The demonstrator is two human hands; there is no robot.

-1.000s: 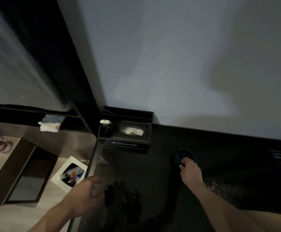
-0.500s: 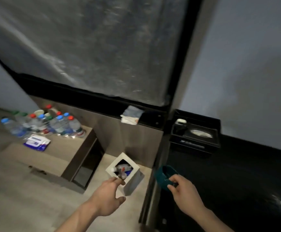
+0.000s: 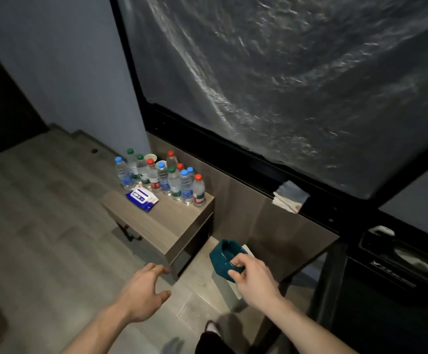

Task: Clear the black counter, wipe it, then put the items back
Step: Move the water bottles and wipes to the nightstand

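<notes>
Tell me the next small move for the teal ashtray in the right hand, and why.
Probably carry the teal ashtray left and set it on the bare front of the wooden side table. The right hand holds it off the black counter, and water bottles already stand on that table.

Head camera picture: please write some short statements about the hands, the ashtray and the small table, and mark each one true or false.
1. The right hand holds the dark green ashtray. True.
2. The left hand grips a water bottle. False: it holds nothing, its fingers spread in the air.
3. The water bottles stand on the small wooden table. True.
4. The ashtray rests on the black counter. False: it is held in the air, left of the counter.
5. A blue pack of wipes lies on the table in front of the bottles. True.
</notes>
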